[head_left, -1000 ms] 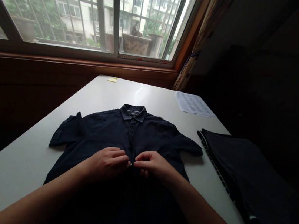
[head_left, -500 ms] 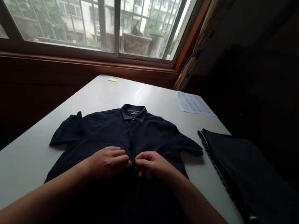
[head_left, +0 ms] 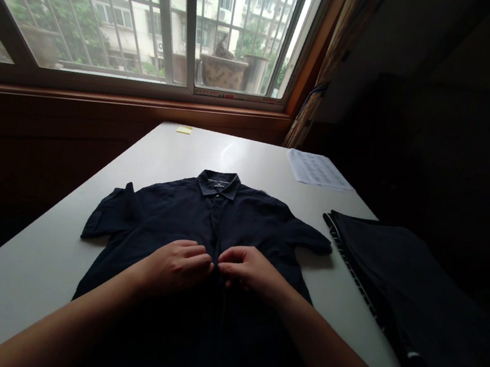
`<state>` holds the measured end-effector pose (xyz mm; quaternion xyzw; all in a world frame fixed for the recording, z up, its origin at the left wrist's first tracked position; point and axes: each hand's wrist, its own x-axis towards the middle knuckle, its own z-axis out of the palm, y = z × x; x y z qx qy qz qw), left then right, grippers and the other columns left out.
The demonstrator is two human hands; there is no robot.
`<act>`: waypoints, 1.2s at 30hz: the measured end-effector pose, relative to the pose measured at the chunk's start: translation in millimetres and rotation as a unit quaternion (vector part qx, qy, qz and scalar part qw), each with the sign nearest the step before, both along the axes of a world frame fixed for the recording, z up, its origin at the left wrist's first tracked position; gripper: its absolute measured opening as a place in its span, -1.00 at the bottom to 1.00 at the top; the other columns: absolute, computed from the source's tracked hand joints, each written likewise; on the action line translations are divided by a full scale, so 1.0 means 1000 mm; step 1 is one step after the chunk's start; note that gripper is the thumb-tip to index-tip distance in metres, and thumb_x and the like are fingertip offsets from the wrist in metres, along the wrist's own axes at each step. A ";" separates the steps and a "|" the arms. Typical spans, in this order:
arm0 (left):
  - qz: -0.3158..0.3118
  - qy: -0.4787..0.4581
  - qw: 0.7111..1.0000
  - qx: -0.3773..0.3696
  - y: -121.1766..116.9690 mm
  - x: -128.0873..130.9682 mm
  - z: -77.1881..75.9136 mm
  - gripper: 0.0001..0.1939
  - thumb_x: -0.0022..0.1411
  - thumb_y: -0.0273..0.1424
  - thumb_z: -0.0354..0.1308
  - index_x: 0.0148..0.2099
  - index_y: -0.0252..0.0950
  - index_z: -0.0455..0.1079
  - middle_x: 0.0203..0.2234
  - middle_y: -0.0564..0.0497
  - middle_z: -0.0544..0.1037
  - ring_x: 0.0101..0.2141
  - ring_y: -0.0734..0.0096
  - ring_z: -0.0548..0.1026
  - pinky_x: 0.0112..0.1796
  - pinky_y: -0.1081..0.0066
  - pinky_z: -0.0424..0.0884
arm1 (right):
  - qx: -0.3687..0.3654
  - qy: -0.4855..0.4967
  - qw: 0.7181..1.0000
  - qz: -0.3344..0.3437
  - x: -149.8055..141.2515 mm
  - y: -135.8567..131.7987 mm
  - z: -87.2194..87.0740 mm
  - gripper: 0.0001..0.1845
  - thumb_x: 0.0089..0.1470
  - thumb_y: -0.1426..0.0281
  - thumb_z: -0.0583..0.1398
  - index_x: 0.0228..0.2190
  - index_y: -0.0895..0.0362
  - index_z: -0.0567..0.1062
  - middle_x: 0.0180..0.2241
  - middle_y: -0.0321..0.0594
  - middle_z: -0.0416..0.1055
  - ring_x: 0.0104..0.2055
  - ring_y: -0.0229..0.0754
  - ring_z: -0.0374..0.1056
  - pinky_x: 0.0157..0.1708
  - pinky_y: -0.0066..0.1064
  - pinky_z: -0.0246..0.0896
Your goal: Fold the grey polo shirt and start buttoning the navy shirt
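Observation:
A dark navy short-sleeved shirt [head_left: 185,214] lies flat on the white table [head_left: 55,247], collar toward the window and front side up. My left hand [head_left: 174,268] and my right hand [head_left: 248,271] meet at the shirt's front placket, about mid-chest. Both hands are closed in a pinch on the placket's edges, with fingertips nearly touching each other. What sits between the fingertips is too small and dark to make out. Both forearms reach in from the bottom edge over the shirt's lower half.
A folded dark garment with a striped edge [head_left: 396,280] lies on the table's right side. A printed paper sheet [head_left: 318,170] rests at the far right corner, a yellow sticky note [head_left: 183,130] at the far edge. Window and wooden sill stand beyond.
My right hand has shifted slightly left, closing the small gap to my left hand at the placket. The shirt has stayed in place.

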<state>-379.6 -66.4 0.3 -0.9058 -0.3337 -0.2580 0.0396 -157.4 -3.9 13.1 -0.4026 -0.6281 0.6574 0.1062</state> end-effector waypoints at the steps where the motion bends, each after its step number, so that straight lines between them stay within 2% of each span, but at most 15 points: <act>1: 0.000 0.003 1.000 0.001 0.000 0.000 0.000 -0.77 0.45 -0.46 -0.03 -0.33 -0.28 0.26 -0.53 0.11 0.30 -0.53 0.48 0.21 -0.44 0.38 0.22 | 0.004 -0.002 1.000 0.000 0.000 0.000 0.000 -0.74 -0.01 0.31 0.31 -0.27 0.19 0.56 -0.56 -0.37 0.42 -0.61 -0.39 0.32 -0.71 -0.64 0.00; 13: 0.000 0.007 1.000 0.010 0.002 0.000 0.001 -0.76 0.46 -0.45 -0.03 -0.33 -0.29 0.27 -0.53 0.10 0.33 -0.52 0.49 0.24 -0.44 0.40 0.22 | 0.019 0.002 1.000 0.023 -0.002 0.000 -0.002 -0.79 0.01 0.30 0.29 -0.34 0.19 0.54 -0.56 -0.41 0.36 -0.66 -0.42 0.23 -0.73 -0.62 0.06; 17: -0.020 0.064 0.996 0.064 0.001 -0.002 0.003 -0.80 0.45 -0.47 0.00 -0.29 -0.29 0.32 -0.49 0.07 0.38 -0.49 0.46 0.30 -0.43 0.38 0.24 | 0.010 0.003 0.999 0.033 -0.002 0.001 -0.001 -0.81 0.00 0.31 0.27 -0.35 0.19 0.52 -0.56 -0.41 0.35 -0.66 -0.43 0.22 -0.73 -0.63 0.05; 21: -0.037 0.105 0.989 0.093 0.000 -0.005 0.005 -0.90 0.41 -0.50 0.04 -0.13 -0.31 0.37 -0.41 0.02 0.45 -0.43 0.41 0.36 -0.41 0.36 0.29 | -0.005 0.001 0.999 0.042 -0.002 0.001 0.002 -0.84 -0.01 0.34 0.26 -0.38 0.18 0.50 -0.58 -0.42 0.33 -0.65 -0.43 0.23 -0.72 -0.64 0.04; 24: -0.042 0.114 0.989 0.089 0.000 -0.006 0.005 -0.77 0.41 -0.52 0.02 0.08 -0.32 0.34 -0.36 -0.01 0.48 -0.42 0.39 0.38 -0.40 0.35 0.34 | -0.015 0.000 0.999 0.039 -0.002 0.001 0.003 -0.87 -0.02 0.36 0.24 -0.41 0.18 0.48 -0.57 -0.41 0.35 -0.64 -0.43 0.24 -0.71 -0.64 0.02; 27: -0.044 0.119 0.988 0.083 0.001 -0.007 0.004 -0.70 0.41 -0.54 0.01 0.15 -0.31 0.30 -0.34 -0.02 0.48 -0.41 0.39 0.38 -0.40 0.36 0.36 | -0.019 -0.003 0.999 0.028 -0.003 0.000 0.003 -0.87 -0.03 0.36 0.24 -0.41 0.18 0.48 -0.57 -0.41 0.36 -0.64 -0.43 0.24 -0.71 -0.64 0.00; 30: -0.041 0.115 0.989 0.078 0.001 -0.007 0.002 -0.75 0.42 -0.52 0.01 0.11 -0.35 0.32 -0.35 -0.03 0.47 -0.41 0.39 0.38 -0.41 0.36 0.37 | -0.021 -0.003 1.000 0.022 -0.004 0.000 0.003 -0.87 -0.05 0.36 0.25 -0.42 0.18 0.50 -0.58 -0.41 0.35 -0.64 -0.43 0.24 -0.71 -0.64 0.00; 36: -0.031 0.116 0.991 0.054 0.001 -0.007 0.001 -0.86 0.45 -0.48 0.00 -0.12 -0.32 0.38 -0.37 -0.01 0.46 -0.40 0.40 0.37 -0.40 0.36 0.34 | -0.015 0.003 1.000 0.020 -0.003 0.000 0.000 -0.79 -0.06 0.30 0.31 -0.40 0.20 0.54 -0.58 -0.39 0.37 -0.65 -0.42 0.24 -0.71 -0.62 -0.03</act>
